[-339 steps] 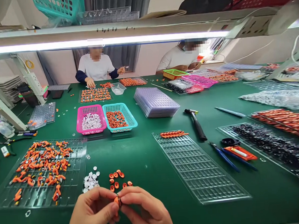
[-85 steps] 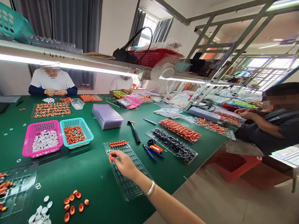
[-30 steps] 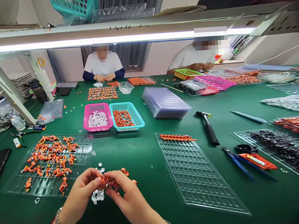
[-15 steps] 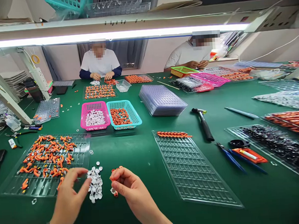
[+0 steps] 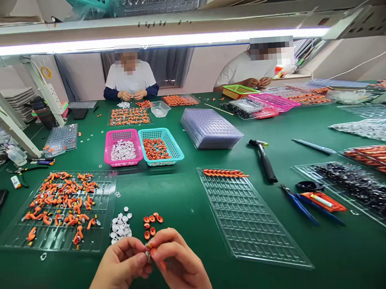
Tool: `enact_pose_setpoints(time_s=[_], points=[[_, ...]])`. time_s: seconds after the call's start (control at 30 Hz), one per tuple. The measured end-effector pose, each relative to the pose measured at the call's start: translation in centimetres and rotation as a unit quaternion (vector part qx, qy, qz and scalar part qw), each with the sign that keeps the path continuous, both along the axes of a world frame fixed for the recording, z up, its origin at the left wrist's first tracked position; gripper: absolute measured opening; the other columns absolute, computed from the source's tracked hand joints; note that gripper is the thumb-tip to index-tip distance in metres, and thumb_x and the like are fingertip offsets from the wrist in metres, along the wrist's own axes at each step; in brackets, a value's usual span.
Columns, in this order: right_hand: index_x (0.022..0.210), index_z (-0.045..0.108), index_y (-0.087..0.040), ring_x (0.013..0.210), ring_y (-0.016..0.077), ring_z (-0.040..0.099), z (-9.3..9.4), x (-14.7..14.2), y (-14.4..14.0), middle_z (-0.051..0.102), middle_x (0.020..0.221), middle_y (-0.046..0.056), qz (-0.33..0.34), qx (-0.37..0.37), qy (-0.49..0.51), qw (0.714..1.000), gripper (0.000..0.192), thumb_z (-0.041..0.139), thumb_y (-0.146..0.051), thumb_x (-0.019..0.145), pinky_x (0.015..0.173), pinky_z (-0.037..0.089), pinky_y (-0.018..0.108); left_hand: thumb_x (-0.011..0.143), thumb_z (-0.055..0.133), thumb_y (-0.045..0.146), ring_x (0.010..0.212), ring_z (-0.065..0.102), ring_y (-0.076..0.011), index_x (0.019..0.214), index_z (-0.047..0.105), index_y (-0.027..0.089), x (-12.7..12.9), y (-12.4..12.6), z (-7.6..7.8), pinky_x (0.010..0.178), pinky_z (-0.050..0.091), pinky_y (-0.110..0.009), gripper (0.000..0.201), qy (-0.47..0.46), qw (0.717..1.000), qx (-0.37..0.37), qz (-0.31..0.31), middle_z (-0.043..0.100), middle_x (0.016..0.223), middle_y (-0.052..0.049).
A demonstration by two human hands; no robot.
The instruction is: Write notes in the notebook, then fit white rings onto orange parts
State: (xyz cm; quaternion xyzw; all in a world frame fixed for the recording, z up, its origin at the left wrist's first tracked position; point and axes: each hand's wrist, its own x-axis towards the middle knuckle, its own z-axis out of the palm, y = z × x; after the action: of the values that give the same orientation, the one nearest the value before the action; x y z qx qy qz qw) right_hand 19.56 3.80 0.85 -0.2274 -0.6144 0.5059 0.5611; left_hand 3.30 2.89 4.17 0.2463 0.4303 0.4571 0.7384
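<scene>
A small orange part point(image 5: 153, 251) sits pinched between the fingertips of both hands at the near edge of the green table point(image 5: 183, 197) — the left hand point(image 5: 122, 271) and right hand point(image 5: 179, 267) pressed together around it. Just beyond them lie loose orange rings point(image 5: 151, 223) and, to their left, a cluster of white caps point(image 5: 120, 227). Further left, a clear tray point(image 5: 63, 213) holds scattered orange pieces. To the right lies a long clear grid tray point(image 5: 250, 219) with one row of orange parts at its far end. Far behind stand a pink basket point(image 5: 123, 144) and a teal basket point(image 5: 160, 145).
</scene>
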Motion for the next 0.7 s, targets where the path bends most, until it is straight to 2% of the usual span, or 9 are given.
enact_pose_setpoints(time_s=[0.07,0.13,0.2,0.27,0.37,0.43,0.57,0.7], points=[[0.109,0.065,-0.031,0.098,0.0215,0.06,0.0,0.2,-0.1,0.062,0.104,0.008,0.011,-0.007,0.021,1.0,0.024,0.043,-0.025,0.101,0.084,0.053,0.035,0.066,0.087,0.03,0.062,0.064,-0.0096,0.073,0.076,0.018,-0.3,-0.2,-0.1,0.061,0.051,-0.015,0.018,0.062,0.997,0.053,0.005,0.073,0.066,0.001],[0.112,0.063,-0.031,0.102,0.0218,0.06,-0.1,0.2,0.0,0.063,0.107,0.007,0.001,-0.046,0.036,0.998,0.024,0.042,-0.029,0.102,0.088,0.052,0.036,0.073,0.082,0.029,0.07,0.068,-0.0123,0.077,0.077,0.021,-0.5,-0.5,-0.2,0.068,0.054,-0.017,0.011,0.143,0.982,0.123,0.004,0.076,0.074,0.0],[0.113,0.062,-0.03,0.1,0.0213,0.061,-0.3,-0.1,0.1,0.063,0.106,0.007,0.003,-0.095,0.03,0.995,0.021,0.047,-0.034,0.1,0.087,0.052,0.034,0.079,0.076,0.026,0.077,0.07,-0.0146,0.081,0.077,0.025,-0.8,-0.9,-0.3,0.072,0.055,-0.018,0.003,0.231,0.952,0.201,0.018,0.077,0.081,0.001],[0.11,0.062,-0.027,0.093,0.0202,0.063,-0.5,-0.5,0.1,0.063,0.102,0.006,0.024,-0.123,0.004,0.992,0.019,0.056,-0.038,0.095,0.083,0.052,0.032,0.083,0.07,0.021,0.078,0.071,-0.0146,0.084,0.076,0.028,-0.9,-1.2,-0.2,0.074,0.055,-0.018,0.009,0.309,0.91,0.272,0.043,0.077,0.083,0.002],[0.101,0.06,-0.024,0.084,0.0177,0.06,-0.5,-0.9,-0.1,0.062,0.091,0.003,0.014,-0.108,-0.047,0.993,0.016,0.065,-0.032,0.089,0.077,0.051,0.029,0.083,0.066,0.015,0.075,0.072,-0.0133,0.087,0.072,0.03,-1.0,-1.5,-0.1,0.072,0.055,-0.017,0.017,0.38,0.859,0.34,0.052,0.077,0.082,0.006],[0.096,0.058,-0.023,0.08,0.0164,0.057,-0.4,-0.9,-0.2,0.058,0.088,0.002,-0.011,-0.086,-0.088,0.992,0.013,0.065,-0.026,0.085,0.073,0.049,0.027,0.082,0.067,0.013,0.072,0.073,-0.0124,0.088,0.07,0.031,-0.9,-1.6,-0.1,0.07,0.056,-0.016,0.019,0.401,0.84,0.361,0.062,0.077,0.081,0.007],[0.089,0.053,-0.023,0.078,0.0165,0.052,-0.1,-0.8,-0.2,0.054,0.086,0.0,-0.026,-0.046,-0.157,0.986,0.019,0.068,-0.022,0.076,0.071,0.046,0.027,0.08,0.069,0.017,0.072,0.072,-0.0127,0.085,0.07,0.03,-0.3,-2.0,-0.4,0.071,0.055,-0.017,0.013,0.404,0.847,0.323,0.124,0.076,0.079,0.007],[0.095,0.052,-0.025,0.077,0.0164,0.053,-0.2,-0.6,-0.4,0.055,0.088,-0.001,-0.042,-0.025,-0.18,0.982,0.038,0.077,-0.044,0.074,0.07,0.046,0.026,0.079,0.07,0.022,0.07,0.07,-0.0134,0.08,0.07,0.029,0.1,-2.1,-0.3,0.068,0.054,-0.017,0.007,0.377,0.875,0.272,0.137,0.074,0.075,0.006]])
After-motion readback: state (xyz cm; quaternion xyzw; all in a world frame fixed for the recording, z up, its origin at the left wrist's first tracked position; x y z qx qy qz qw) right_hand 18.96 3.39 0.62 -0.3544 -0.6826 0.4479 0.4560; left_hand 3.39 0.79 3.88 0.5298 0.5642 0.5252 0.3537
